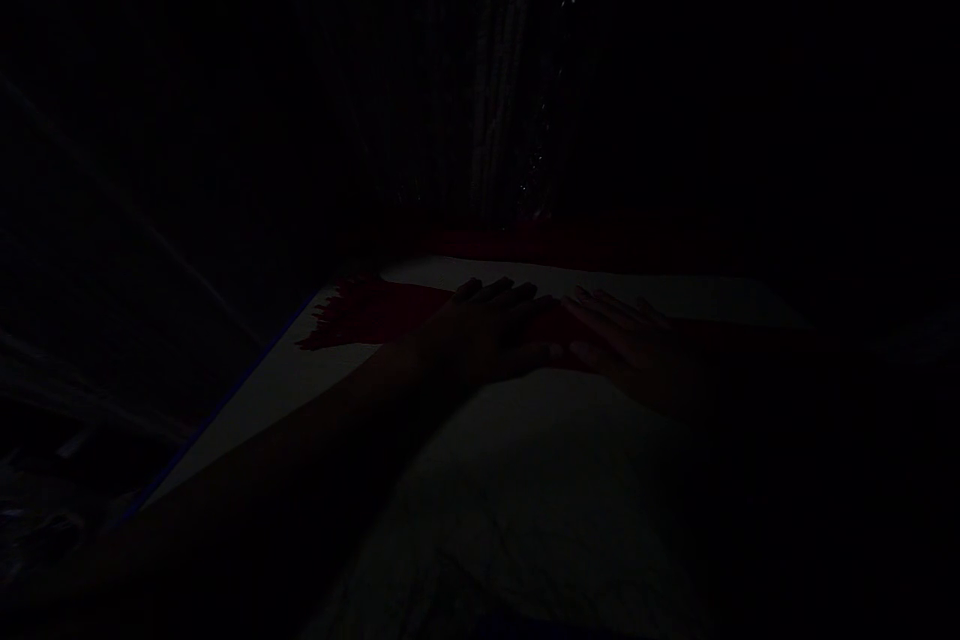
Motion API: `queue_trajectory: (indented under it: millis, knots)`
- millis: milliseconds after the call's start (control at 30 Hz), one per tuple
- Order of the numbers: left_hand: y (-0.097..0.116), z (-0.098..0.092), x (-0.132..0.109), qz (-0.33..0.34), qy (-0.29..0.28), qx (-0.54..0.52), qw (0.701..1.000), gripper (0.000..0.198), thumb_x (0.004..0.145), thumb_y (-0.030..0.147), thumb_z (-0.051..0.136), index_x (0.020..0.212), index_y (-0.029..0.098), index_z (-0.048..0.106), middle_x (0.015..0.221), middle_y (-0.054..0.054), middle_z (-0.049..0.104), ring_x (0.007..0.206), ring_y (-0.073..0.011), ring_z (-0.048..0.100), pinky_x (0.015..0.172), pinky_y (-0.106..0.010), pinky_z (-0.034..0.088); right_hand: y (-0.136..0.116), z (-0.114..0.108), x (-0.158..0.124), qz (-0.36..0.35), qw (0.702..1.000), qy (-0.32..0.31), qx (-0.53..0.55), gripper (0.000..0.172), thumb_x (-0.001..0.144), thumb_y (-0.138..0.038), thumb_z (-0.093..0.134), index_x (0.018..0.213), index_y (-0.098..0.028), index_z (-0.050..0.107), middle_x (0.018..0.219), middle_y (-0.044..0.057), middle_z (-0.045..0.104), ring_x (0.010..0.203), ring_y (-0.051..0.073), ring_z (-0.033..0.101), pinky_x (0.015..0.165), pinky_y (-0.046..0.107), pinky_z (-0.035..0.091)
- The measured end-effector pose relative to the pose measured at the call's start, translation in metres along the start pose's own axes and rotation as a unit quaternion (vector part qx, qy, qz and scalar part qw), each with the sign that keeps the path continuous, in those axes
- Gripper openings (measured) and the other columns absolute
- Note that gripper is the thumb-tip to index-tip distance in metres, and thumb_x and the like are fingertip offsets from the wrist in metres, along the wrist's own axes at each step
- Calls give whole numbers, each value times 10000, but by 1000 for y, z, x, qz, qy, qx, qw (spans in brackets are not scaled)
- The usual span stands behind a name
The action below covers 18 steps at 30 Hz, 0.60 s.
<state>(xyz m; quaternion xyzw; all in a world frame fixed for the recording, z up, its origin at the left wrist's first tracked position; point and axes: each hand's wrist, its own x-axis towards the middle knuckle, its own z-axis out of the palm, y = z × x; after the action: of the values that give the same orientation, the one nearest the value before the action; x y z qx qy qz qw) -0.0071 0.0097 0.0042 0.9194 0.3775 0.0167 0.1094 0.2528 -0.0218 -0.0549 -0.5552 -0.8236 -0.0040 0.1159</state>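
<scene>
The picture is very dark. A long red cloth with a fringed end, like a scarf point(382, 312), lies flat across a pale table point(277, 400), its fringe toward the left edge. My left hand point(491, 325) rests flat on the cloth with its fingers stretched out. Close beside it, my right hand point(622, 335) also lies on the cloth, fingers extended and pointing up and left. The thumbs of both hands come near each other over the cloth's near edge. To the right, the cloth fades into darkness.
More red fabric point(525, 245) lies along the table's far side. A blue edge point(225, 400) borders the table at the left. At lower left are pale items point(45, 520) too dim to make out. Small bright specks point(536, 160) show beyond the table.
</scene>
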Motion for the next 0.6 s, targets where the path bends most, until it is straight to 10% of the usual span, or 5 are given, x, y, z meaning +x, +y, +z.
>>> queue_trajectory:
  millis: [600]
  knots:
    - [1, -1, -1, -3, 5, 12, 1000, 830, 995, 790, 299, 1659, 294, 248, 1725, -62, 214, 1597, -320, 169, 1264, -595, 122, -8, -3, -2, 4, 1000, 1, -11, 703, 1029, -687, 177, 1613, -334, 349, 1652, -43, 291, 1547, 224, 300, 1262, 578, 269]
